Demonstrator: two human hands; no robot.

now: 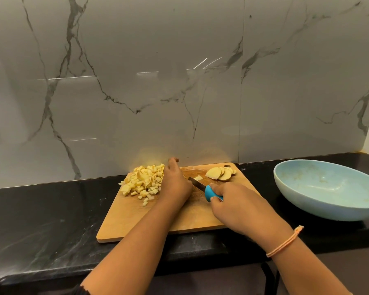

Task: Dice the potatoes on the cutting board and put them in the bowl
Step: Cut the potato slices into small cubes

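Partway through the job, a person works at a wooden cutting board (147,220) on a black table (51,209). A heap of diced potato (144,183) sits on the board's far left, and a fan of uncut potato slices (221,173) lies at its far right corner, so some dicing is left. The pale blue bowl (303,201) stands on the table to the right, apart from the board, with no potato in it; the transfer has not begun. The right grip (232,206) is closed round a knife's blue handle (210,193), blade (197,184) pointing toward the heap. The left grip (176,180) rests against the heap's right side; its fingers are hidden, so how far open it is cannot be told. A marble wall (179,81) rises close behind the board, but bare table lies between board and bowl.
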